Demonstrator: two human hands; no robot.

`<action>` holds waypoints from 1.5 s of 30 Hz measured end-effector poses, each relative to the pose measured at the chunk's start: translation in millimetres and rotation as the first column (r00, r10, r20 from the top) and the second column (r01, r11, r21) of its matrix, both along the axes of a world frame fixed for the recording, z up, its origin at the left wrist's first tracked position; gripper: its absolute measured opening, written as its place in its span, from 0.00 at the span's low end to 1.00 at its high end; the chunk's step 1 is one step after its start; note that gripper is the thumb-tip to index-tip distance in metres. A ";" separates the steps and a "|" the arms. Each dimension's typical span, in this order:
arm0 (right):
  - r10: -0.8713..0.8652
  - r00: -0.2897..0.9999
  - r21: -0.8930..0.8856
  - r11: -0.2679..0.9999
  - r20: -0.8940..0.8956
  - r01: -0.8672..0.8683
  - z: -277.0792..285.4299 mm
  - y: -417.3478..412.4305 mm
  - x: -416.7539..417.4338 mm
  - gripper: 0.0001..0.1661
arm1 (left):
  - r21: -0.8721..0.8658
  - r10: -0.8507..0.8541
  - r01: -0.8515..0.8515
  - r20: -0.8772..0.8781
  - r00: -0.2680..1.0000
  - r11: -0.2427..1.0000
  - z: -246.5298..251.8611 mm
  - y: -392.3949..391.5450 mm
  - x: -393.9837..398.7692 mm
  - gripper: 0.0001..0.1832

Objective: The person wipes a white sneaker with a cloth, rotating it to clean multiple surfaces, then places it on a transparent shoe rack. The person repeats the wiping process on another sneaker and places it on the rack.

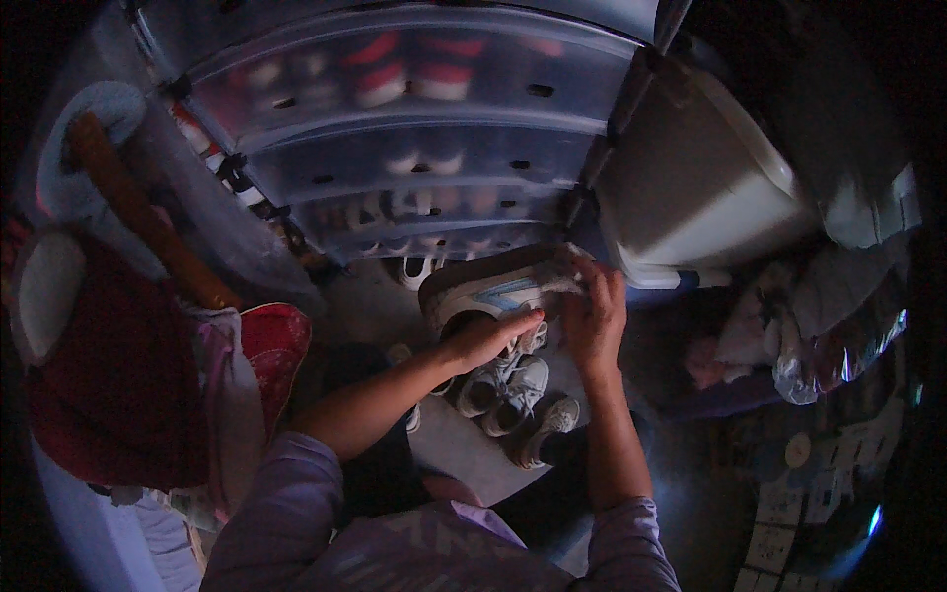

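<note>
A white sneaker with light blue side stripes is held up, tilted on its side, its dark sole turned toward the drawers. My left hand holds it near the ankle opening and laces. At the toe end, the bent fingers of my right hand grip it. Something pale and crumpled shows at those fingertips; I cannot tell whether it is cloth or part of the shoe. Below my hands, a pair of white lace-up sneakers rests on the floor.
Ahead stands a stack of translucent drawers with shoes inside. A pale plastic bin is at the right, near bagged cloth items. At the left are a brown wooden bar and dark red fabric. Another white shoe sits beneath the drawers.
</note>
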State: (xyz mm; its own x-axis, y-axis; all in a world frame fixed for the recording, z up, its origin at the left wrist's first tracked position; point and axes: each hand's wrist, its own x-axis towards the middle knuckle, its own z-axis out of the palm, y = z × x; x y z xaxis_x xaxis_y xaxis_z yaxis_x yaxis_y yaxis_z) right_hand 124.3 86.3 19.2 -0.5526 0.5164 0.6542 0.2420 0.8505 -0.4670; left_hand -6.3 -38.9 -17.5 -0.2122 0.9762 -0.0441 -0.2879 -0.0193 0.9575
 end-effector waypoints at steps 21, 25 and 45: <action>-0.041 0.999 -0.110 0.993 0.022 0.043 -0.1 6.2 4.0 0.29 | -0.167 -0.076 0.021 -0.331 0.940 0.986 1.3 -5.2 1.9 0.28; -0.207 0.978 -0.171 0.963 0.015 0.206 1.0 22.8 11.3 0.26 | -0.122 -0.091 0.049 -0.364 0.927 0.991 3.2 -7.5 3.0 0.29; -0.072 0.996 -0.101 0.992 0.054 0.077 -2.1 5.4 3.1 0.25 | -0.169 -0.072 0.004 -0.397 0.915 0.986 -3.0 -6.0 0.8 0.28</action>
State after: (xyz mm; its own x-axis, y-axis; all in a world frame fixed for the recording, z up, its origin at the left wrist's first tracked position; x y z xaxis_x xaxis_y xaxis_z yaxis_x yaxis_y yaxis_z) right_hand 127.4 91.7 17.1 -0.5410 0.6203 0.5680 0.3283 0.7775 -0.5364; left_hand -5.4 -44.9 -20.4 -0.2080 0.9707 -0.1202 0.1228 0.1478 0.9814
